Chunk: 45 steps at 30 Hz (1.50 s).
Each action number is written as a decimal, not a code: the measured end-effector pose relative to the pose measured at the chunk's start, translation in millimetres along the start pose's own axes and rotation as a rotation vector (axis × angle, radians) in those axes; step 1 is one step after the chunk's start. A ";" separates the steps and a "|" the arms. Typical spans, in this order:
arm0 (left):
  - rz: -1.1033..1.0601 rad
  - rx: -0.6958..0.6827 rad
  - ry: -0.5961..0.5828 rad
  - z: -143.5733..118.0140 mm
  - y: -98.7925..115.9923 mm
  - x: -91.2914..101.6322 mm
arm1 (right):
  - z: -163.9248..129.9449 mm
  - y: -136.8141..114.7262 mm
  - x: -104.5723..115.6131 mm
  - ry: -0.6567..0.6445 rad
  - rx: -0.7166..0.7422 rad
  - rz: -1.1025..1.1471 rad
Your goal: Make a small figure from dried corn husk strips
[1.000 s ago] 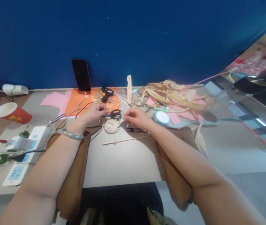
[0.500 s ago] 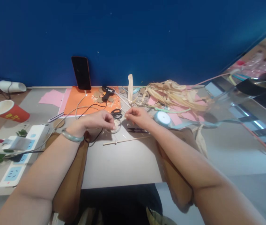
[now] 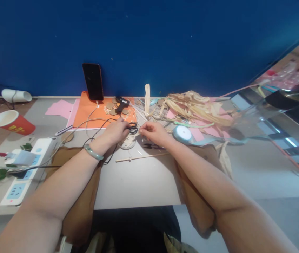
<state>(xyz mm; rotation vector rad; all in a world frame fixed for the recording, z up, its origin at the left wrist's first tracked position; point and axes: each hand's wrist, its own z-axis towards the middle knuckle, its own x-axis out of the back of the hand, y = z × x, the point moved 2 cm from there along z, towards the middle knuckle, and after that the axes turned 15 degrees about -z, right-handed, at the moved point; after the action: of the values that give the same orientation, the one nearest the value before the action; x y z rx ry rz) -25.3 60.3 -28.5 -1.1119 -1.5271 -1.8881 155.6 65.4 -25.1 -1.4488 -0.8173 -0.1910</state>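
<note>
My left hand [image 3: 117,131], with a green bangle on the wrist, reaches forward and its fingers close on the handles of the black scissors [image 3: 133,127]. Just below them lies a round pale woven piece [image 3: 127,142]. My right hand [image 3: 153,133] is beside it, fingertips pinched on a thin pale strip [image 3: 139,132] close to the scissors. The two hands are almost touching. Black snips [image 3: 153,146] and a thin wooden stick [image 3: 141,157] lie just in front of my right hand.
A phone [image 3: 93,81] leans on the blue wall above orange paper [image 3: 91,110] with a black glue gun [image 3: 121,104]. Dried husks [image 3: 194,103] and a ribbon spool [image 3: 182,133] lie right. A power strip [image 3: 25,168] and red cup [image 3: 10,123] sit left.
My left hand drew back onto the round woven piece, then moved forward again to the scissors. My right hand stayed nearly still with its fingers pinched.
</note>
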 end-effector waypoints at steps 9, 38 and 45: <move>0.033 -0.008 0.103 10.4 -6.5 -11.9 | 0.6 1.9 1.5 0.002 0.029 0.030; -0.429 -0.401 0.097 -0.3 20.2 8.9 | -4.1 -3.9 7.4 0.123 0.366 0.002; -0.317 -0.403 0.329 -7.9 27.6 18.4 | -0.9 1.4 8.9 0.255 0.256 0.157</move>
<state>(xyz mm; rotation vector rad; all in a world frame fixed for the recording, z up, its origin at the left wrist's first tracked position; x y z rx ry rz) -16.8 47.7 2.0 -0.6830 -1.2225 -2.5300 163.2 67.9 -20.9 -1.2112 -0.4975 -0.1426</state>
